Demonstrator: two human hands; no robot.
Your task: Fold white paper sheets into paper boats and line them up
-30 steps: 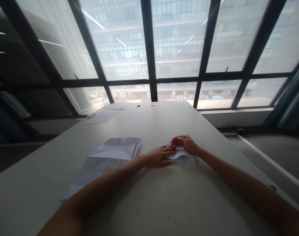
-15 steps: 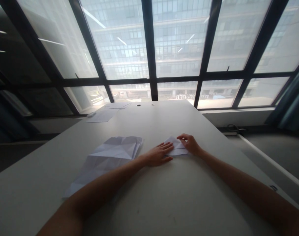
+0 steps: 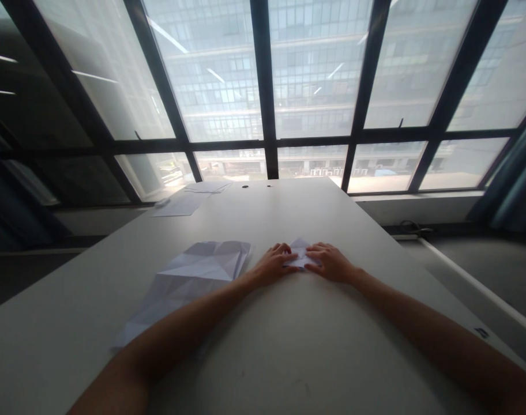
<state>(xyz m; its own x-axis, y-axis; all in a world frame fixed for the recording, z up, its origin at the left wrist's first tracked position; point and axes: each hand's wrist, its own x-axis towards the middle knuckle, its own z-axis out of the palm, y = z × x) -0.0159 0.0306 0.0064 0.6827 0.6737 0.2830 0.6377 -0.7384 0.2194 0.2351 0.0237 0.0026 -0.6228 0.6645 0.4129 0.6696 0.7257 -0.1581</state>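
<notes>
A small folded sheet of white paper (image 3: 300,246) lies on the white table (image 3: 315,340), its peak pointing away from me. My left hand (image 3: 275,262) is at its left side with bent fingers, the thumb along the near edge, holding the paper. From the right, my right hand (image 3: 330,262) rests on the paper with fingers stretched out flat and the thumb apart, near the lower edge. Between both hands the middle of the paper shows; its side corners are hidden under my fingers.
Creased larger white paper sheets (image 3: 198,266) lie left of my hands, partly under my left forearm. More flat sheets (image 3: 183,204) are at the table's far left. Two dark round holes (image 3: 244,187) sit near the far edge. Framed windows (image 3: 312,75) stand beyond.
My right hand has come down from a raised pinch onto the paper. My left hand has gone from lying flat to bent fingers at the left side. The paper looks narrower.
</notes>
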